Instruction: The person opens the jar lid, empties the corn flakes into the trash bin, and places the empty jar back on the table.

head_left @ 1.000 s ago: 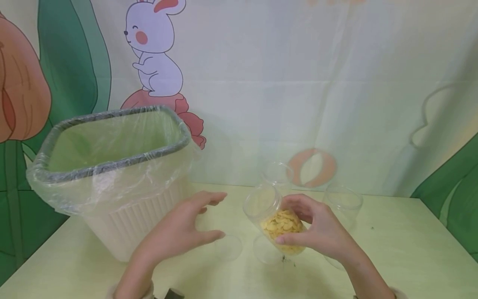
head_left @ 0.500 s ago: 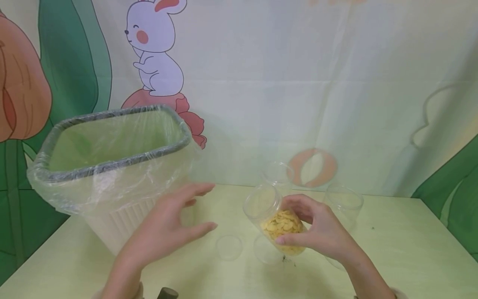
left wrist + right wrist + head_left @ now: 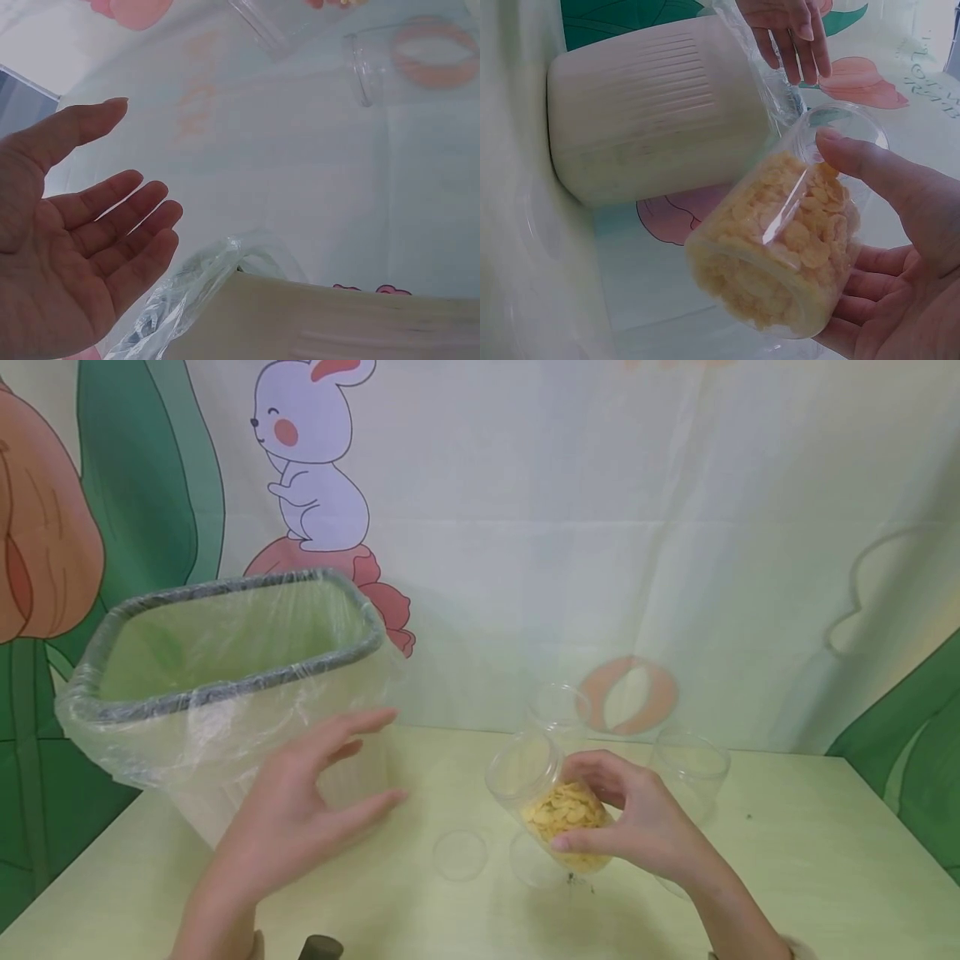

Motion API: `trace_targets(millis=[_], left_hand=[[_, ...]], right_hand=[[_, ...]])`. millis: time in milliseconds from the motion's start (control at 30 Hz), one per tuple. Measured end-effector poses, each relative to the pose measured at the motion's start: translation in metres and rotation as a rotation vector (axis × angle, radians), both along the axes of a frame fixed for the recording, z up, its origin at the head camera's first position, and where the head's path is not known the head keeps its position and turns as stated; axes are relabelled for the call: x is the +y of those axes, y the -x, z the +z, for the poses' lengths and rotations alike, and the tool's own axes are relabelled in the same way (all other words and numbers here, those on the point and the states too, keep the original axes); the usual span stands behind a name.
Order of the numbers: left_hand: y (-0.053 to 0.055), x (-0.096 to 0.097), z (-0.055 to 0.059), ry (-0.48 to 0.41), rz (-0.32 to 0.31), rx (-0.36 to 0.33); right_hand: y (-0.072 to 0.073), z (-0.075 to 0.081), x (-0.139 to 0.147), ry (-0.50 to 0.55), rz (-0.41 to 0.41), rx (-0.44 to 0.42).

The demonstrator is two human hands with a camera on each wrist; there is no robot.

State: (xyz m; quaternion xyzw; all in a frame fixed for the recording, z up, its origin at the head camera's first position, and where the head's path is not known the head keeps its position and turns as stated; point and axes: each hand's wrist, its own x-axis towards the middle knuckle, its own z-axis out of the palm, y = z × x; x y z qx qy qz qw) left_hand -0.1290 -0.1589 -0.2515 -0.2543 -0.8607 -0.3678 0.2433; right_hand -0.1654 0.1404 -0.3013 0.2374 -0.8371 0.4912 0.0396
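Note:
My right hand [image 3: 637, 814] grips a clear plastic jar [image 3: 780, 240] around its side. The jar is tilted, its open mouth toward the left, and yellow corn flakes [image 3: 567, 814] fill its lower part. My left hand [image 3: 300, 806] holds nothing; thumb and fingers are spread apart in front of the trash can [image 3: 660, 112]. In the left wrist view the left palm [image 3: 82, 262] shows bare, with fingers slightly bent. A clear round lid [image 3: 460, 855] lies on the table between the hands. Another clear lid [image 3: 534, 862] lies partly behind the held jar.
The trash can, lined with a clear bag [image 3: 217, 718] under a grey rim, stands at left. Clear jars [image 3: 693, 777] stand right of and behind [image 3: 557, 706] the held jar. Dark specks [image 3: 573, 881] dot the table [image 3: 795, 843]. A dark cylindrical object [image 3: 321, 947] shows at the bottom edge.
My left hand has moved left and slightly up, away from the jar and across the trash can's front. My right hand and the jar have stayed almost still.

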Motion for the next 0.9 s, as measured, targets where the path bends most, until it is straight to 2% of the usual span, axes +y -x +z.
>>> trace_targets(millis=[200,400,500,733,900], left_hand=[[-0.004,-0.004,0.005,-0.09,0.019,0.064],[-0.005,-0.014,0.005,-0.122,0.025,0.13],[-0.005,-0.019,0.005,-0.127,0.037,0.127],[-0.015,-0.022,0.015,-0.168,0.108,0.101],[-0.018,-0.027,0.018,-0.208,0.144,0.085]], right_hand=[[0.001,-0.001,0.0,-0.002,0.006,-0.009],[0.001,-0.001,-0.001,-0.002,0.005,-0.011],[0.001,-0.002,-0.001,-0.001,0.005,-0.011],[0.001,-0.002,-0.002,0.002,0.008,-0.013],[0.001,-0.003,-0.002,0.001,0.012,-0.014]])
